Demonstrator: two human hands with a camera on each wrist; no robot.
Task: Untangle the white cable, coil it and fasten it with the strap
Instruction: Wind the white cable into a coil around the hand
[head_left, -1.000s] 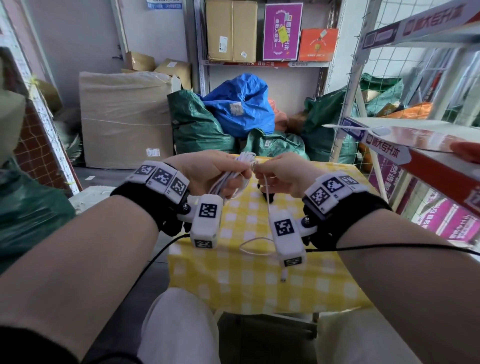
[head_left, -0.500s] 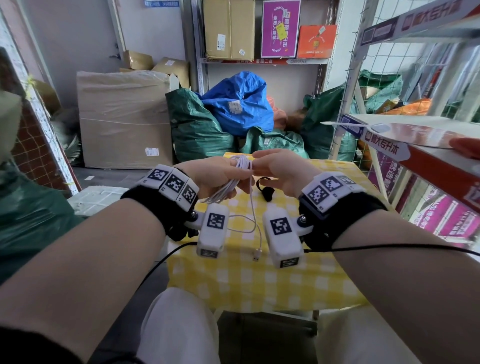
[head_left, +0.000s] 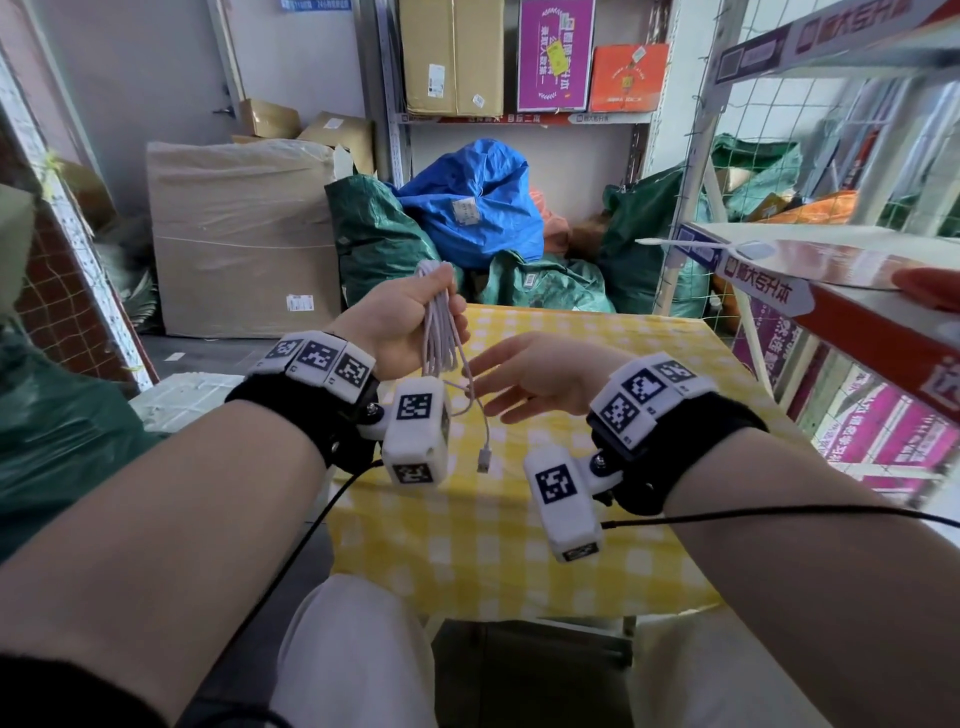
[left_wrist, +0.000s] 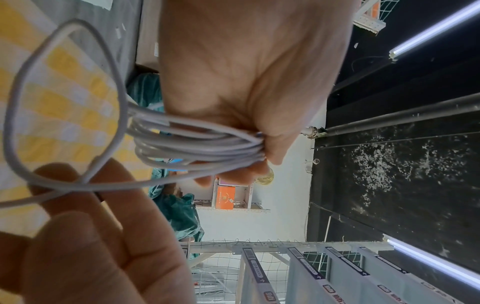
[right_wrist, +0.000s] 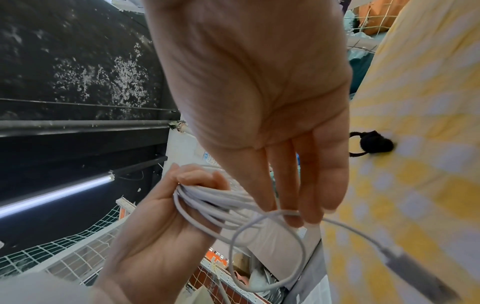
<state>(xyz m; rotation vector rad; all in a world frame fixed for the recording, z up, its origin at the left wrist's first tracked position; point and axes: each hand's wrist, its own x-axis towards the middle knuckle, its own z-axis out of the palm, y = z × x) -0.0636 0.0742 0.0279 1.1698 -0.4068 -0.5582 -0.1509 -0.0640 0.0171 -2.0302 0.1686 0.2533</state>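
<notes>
My left hand (head_left: 415, 312) grips the white cable (head_left: 439, 327), gathered in several loops, and holds it upright above the table's far left. In the left wrist view the bundle (left_wrist: 197, 148) sits clamped between my thumb and fingers. A loose tail hangs down and ends in the plug (head_left: 484, 460). My right hand (head_left: 498, 384) is just right of the coil, palm up, fingers straight. In the right wrist view its fingertips (right_wrist: 296, 218) touch the loose strand (right_wrist: 345, 226). The black strap (right_wrist: 371, 144) lies on the cloth beyond that hand; in the head view it is hidden.
A small table with a yellow checked cloth (head_left: 571, 545) stands before my knees. A metal shelf rack (head_left: 831, 291) juts in at the right, close to my right arm. Green and blue sacks (head_left: 467, 208) and cardboard boxes (head_left: 239, 234) are piled behind the table.
My left hand has lifted the coil higher and turned it upright. The right hand has let go of the cable, opened and dropped slightly; the free end now dangles.
</notes>
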